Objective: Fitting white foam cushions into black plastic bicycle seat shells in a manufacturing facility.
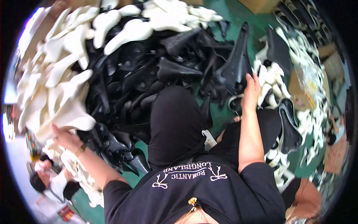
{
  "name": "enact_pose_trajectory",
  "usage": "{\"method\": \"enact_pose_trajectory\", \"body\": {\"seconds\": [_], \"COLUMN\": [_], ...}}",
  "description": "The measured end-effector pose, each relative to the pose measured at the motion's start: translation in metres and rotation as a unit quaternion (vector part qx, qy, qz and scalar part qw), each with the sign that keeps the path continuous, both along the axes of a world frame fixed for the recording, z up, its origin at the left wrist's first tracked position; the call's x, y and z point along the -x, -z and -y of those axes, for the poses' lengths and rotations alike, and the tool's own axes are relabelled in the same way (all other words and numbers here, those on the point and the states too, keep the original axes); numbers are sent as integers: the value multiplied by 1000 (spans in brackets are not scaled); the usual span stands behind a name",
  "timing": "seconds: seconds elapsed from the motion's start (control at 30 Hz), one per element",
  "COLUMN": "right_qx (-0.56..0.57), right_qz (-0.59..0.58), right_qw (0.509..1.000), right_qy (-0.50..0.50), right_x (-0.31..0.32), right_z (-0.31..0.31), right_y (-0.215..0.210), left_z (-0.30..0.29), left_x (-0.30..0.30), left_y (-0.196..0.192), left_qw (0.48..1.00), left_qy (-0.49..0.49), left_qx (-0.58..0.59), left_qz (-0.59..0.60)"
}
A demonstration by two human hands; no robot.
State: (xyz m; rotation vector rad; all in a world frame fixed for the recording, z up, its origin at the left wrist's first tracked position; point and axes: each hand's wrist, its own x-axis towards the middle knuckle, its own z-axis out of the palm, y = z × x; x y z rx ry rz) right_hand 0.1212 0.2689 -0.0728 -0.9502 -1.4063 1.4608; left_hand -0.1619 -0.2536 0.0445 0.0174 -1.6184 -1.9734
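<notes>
My left hand [68, 139] is closed on the edge of a white bicycle saddle pad [69, 117] at the left, beside a heap of similar pads. To the right, my right hand [251, 91] grips the wide end of a black plastic saddle base [235, 61], whose narrow nose points away from me. Part of my right fingers is hidden behind the base. Between my hands spreads a pile of black saddle bases [138, 71], lying at many angles. One black base [179, 71] lies on its side just beyond my knee.
White pads [130, 31] are heaped along the far left of the black pile. More white pieces [307, 67] line the right side, near a cardboard box [302, 89]. A black saddle [289, 125] rests by my right knee. Another person [50, 179] is at the lower left.
</notes>
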Motion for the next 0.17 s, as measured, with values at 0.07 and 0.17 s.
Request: {"method": "enact_pose_trajectory", "body": {"seconds": [0.07, 0.17], "right_qx": [-53, -57], "right_qz": [35, -36], "right_qw": [998, 996], "right_qy": [31, -66], "right_x": [-2, -13], "right_z": [17, 21], "right_y": [-28, -40], "left_z": [-29, -67], "left_x": [-14, -32], "left_y": [-6, -9], "left_qw": [983, 955], "left_qy": [148, 232], "left_qx": [-103, -181], "left_qz": [34, 46]}}
